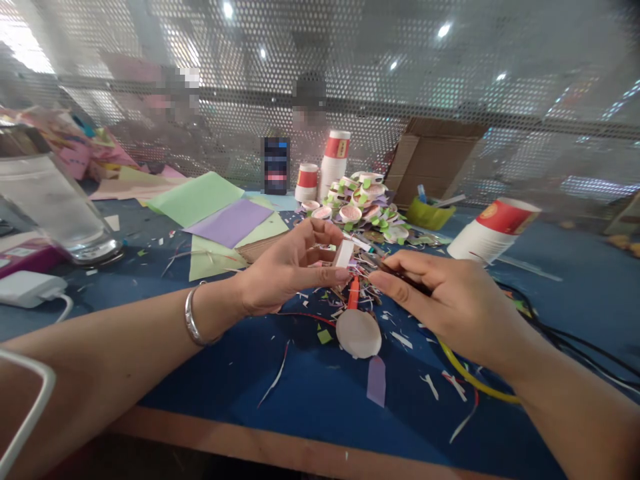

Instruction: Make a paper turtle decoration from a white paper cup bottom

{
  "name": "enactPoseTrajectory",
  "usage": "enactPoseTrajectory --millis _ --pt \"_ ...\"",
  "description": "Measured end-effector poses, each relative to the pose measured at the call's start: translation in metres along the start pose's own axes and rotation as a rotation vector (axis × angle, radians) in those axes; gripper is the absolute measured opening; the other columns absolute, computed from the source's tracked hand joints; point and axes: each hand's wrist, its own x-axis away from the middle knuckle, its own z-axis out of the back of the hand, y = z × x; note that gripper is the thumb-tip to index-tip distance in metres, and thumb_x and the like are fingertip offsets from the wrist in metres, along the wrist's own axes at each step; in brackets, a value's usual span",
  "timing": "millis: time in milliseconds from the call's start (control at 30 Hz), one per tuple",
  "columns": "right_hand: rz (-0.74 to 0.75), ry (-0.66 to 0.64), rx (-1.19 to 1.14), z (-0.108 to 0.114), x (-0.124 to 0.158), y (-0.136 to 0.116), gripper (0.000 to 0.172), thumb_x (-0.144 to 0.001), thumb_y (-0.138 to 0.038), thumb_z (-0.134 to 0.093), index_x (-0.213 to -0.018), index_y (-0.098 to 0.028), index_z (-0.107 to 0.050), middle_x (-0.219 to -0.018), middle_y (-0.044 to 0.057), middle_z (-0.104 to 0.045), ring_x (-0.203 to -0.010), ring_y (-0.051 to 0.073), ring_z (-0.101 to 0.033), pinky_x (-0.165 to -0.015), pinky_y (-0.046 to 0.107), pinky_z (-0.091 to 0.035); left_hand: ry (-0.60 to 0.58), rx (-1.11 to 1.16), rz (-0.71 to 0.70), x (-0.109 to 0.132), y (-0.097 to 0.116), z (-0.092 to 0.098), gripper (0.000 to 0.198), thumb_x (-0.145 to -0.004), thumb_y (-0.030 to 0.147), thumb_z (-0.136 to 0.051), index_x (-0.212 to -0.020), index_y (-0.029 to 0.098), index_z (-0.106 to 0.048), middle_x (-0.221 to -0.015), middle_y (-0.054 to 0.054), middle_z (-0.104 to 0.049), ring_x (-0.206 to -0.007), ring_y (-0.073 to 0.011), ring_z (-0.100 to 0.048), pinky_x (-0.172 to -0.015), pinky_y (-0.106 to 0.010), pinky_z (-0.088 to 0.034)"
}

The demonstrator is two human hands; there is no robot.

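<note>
My left hand (295, 267) is closed, thumb and fingers pinching a small white paper cup piece (344, 254) above the scraps. My right hand (440, 287) is wrapped around dark-handled scissors (383, 261), their metal end pointing toward the white piece; the fingers partly hide them. Below the hands lies a round white paper disc (359, 335), with an orange tube or pen (353, 293) behind it. A purple paper strip (377, 383) and a green paper scrap (325, 336) rest nearby on the blue table.
Behind my hands is a pile of cut cup bases with green paper (367, 203). Stacked paper cups (334, 167) stand at the back, another cup (493, 230) tilts at right. Coloured sheets (200, 207) and a glass of water (65, 207) are left; a yellow cable (470, 377) lies right.
</note>
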Motion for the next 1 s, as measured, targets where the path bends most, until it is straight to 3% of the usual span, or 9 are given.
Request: enactPoseTrajectory --millis 300,433,1000 --pt "-0.009 -0.067 -0.048 -0.001 0.0 -0.002 0.047 -0.096 -0.059 -0.05 -0.071 -0.021 -0.06 -0.06 -0.004 -0.048 -0.055 0.01 -0.04 -0.051 0.028 -0.031 0.009 -0.23 -0.19 0.0 -0.006 -0.001 0.047 -0.08 0.017 -0.077 -0.112 0.021 -0.044 -0.125 -0.009 -0.049 -0.108 -0.0181 -0.057 -0.089 -0.03 -0.055" --pt "0.015 -0.075 -0.066 -0.002 0.0 -0.002 0.047 -0.096 -0.059 -0.05 -0.069 -0.021 -0.059 -0.06 -0.004 -0.049 -0.055 0.011 -0.041 -0.051 0.027 -0.031 0.039 -0.321 -0.272 0.0 -0.008 -0.003 0.049 -0.077 0.014 -0.078 -0.112 0.021 -0.045 -0.123 -0.009 -0.05 -0.11 -0.0193 -0.057 -0.09 -0.03 -0.056" --pt "0.042 -0.058 -0.064 -0.003 0.001 -0.002 0.047 -0.098 -0.054 -0.049 -0.067 -0.021 -0.06 -0.057 -0.004 -0.046 -0.054 0.01 -0.04 -0.051 0.027 -0.03 0.141 -0.4 -0.259 0.003 -0.005 -0.012 0.047 -0.076 0.016 -0.078 -0.109 0.02 -0.046 -0.122 -0.009 -0.052 -0.107 -0.0176 -0.058 -0.083 -0.027 -0.058"
